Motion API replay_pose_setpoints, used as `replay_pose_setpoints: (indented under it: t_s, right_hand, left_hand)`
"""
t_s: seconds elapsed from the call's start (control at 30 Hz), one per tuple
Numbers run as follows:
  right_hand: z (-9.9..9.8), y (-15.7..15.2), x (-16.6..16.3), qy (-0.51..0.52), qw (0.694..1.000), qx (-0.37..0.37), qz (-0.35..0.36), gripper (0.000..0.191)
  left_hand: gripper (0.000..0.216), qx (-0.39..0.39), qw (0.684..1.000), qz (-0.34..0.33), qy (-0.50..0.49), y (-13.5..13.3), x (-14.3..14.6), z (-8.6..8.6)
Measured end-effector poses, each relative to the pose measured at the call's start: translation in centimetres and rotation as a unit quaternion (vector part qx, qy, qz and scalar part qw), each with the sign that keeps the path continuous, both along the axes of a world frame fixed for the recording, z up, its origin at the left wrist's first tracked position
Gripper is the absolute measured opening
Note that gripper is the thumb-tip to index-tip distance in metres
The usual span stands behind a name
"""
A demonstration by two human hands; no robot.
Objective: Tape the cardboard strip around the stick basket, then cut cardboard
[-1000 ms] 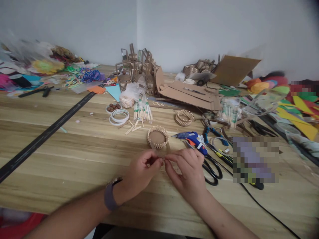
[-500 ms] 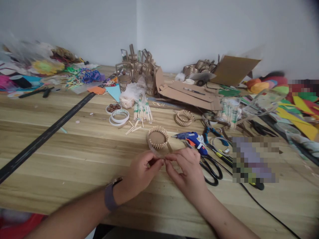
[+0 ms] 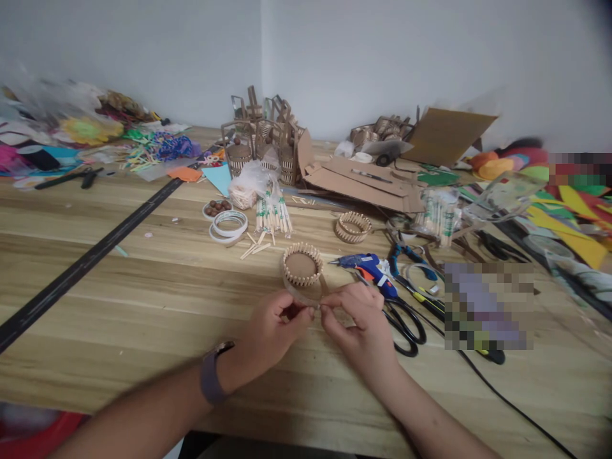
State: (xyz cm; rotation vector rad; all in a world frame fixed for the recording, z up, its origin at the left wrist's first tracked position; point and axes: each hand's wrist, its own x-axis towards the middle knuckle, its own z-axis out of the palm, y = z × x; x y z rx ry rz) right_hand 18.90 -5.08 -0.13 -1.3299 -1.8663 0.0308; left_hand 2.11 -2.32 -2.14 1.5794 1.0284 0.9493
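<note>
A small round basket (image 3: 303, 268), with a brown cardboard base and a ring of short wooden sticks, stands on the table just beyond my hands. A thin brown strip (image 3: 297, 294) curves loosely past the basket's near side. My left hand (image 3: 275, 325) pinches the strip between thumb and index finger. Across from it, my right hand (image 3: 358, 319) pinches the strip too, the fingertips almost meeting. A blue hot glue gun (image 3: 375, 268) and black-handled scissors (image 3: 406, 326) lie right of my right hand.
A second stick ring (image 3: 353, 227) sits behind the glue gun. White tape rolls (image 3: 229, 226), loose sticks (image 3: 255, 246) and bagged sticks (image 3: 274, 213) lie farther back. Finished baskets (image 3: 261, 143) and flat cardboard (image 3: 368, 182) stand near the wall. A black cable (image 3: 507, 392) runs right.
My right hand's fingertips have shifted slightly right, and a little more of the strip shows. The basket stays in place.
</note>
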Motion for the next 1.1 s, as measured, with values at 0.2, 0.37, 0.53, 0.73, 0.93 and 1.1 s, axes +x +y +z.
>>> replay_pose_setpoints:
  t_s: [0.2,0.37,0.53,0.73,0.93,1.1]
  right_hand:
    - [-0.1,0.7,0.6,0.056,0.998,-0.029,-0.009,0.017]
    - [0.2,2.5,3.4,0.166,0.979,-0.085,-0.079,0.016]
    - [0.2,4.6,8.6,0.185,0.941,-0.112,-0.26,0.027]
    - [-1.2,5.8,12.1,0.037,0.938,-0.092,-0.334,0.039]
    - [-0.9,5.0,11.2,-0.028,0.955,0.02,-0.293,0.021]
    - [0.5,3.5,7.3,-0.025,0.998,-0.003,-0.066,0.022]
  left_hand:
    - [0.022,-0.121,0.982,0.015,-0.142,0.4,0.5,0.5]
    - [0.02,-0.16,0.961,0.074,-0.213,1.1,0.2,1.3]
    - [0.018,-0.158,0.958,0.068,-0.229,1.7,-0.1,1.2]
    - [0.022,-0.185,0.959,0.033,-0.214,1.7,0.0,0.8]
    - [0.023,-0.177,0.96,0.023,-0.217,1.8,0.0,1.0]
    - [0.023,-0.167,0.964,0.032,-0.206,1.7,-0.1,1.2]
